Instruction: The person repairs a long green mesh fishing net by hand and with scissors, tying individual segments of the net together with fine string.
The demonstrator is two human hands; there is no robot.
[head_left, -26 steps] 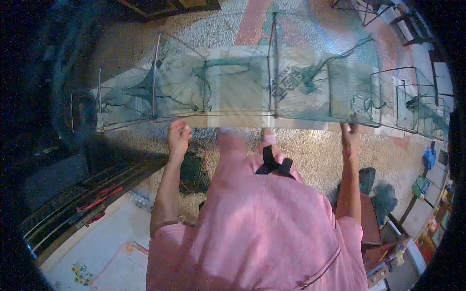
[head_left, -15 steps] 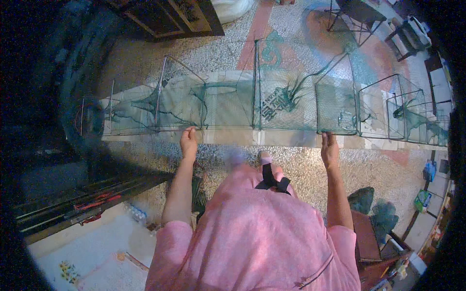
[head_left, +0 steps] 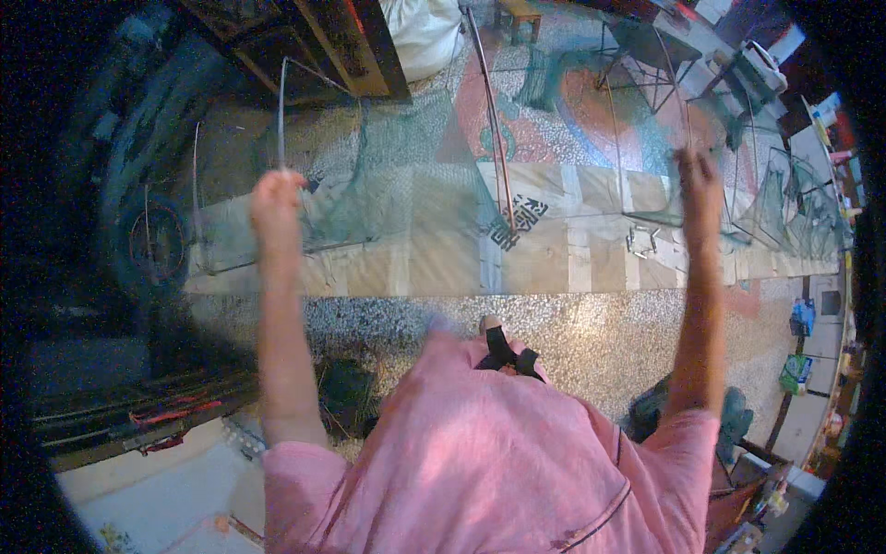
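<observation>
By the net (head_left: 397,166), cardboard's edge (head_left: 415,283) borders floor (head_left: 577,328).

The net (head_left: 397,157) ran from left to right before the person (head_left: 498,443), over a sheet (head_left: 535,277) that lay across the floor (head_left: 581,328). The left hand (head_left: 277,198) was at the left rod (head_left: 281,111) in the net's left half, the right hand (head_left: 699,175) at the right rod (head_left: 681,106) in its right half, and a middle rod (head_left: 494,120) stood between them. A foot (head_left: 491,323) was on the near side of the sheet. Beyond the net, a cabinet (head_left: 305,46) stood to the left, a sack (head_left: 425,37) just right of it, then a stool (head_left: 521,16), and a stand (head_left: 651,42) farther right. A tabletop (head_left: 138,499) lay at the near left; two packages (head_left: 796,372) were at the right.
</observation>
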